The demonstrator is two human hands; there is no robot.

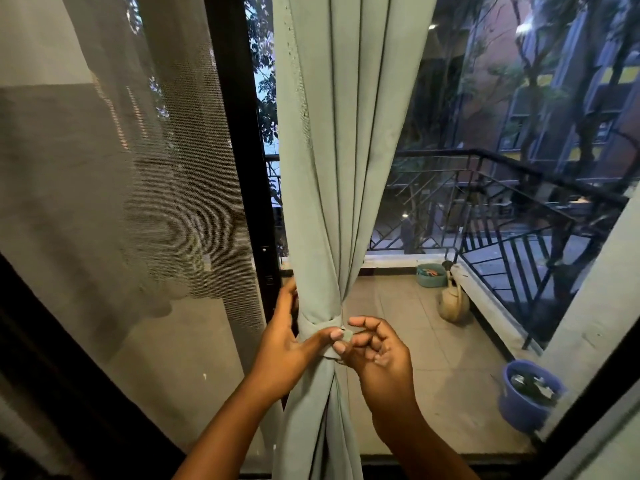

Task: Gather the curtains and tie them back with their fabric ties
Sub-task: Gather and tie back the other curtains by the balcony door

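Head view: both hands pinch fabric tie (320,332) around curtain (332,202) (gathered).

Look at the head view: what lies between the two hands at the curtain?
In the head view, the gathered curtain cinched by its fabric tie lies between the left hand and right hand; both pinch the tie's end.

The fingers of the left hand (282,336) are hidden behind the gathered curtain (332,188), whose top and hem are cut off by the frame. Most of the fabric tie (320,323) is concealed by the hands, so how its ends are joined cannot be told. The contents of the blue pot (530,396) on the balcony floor are too blurred to be made out.
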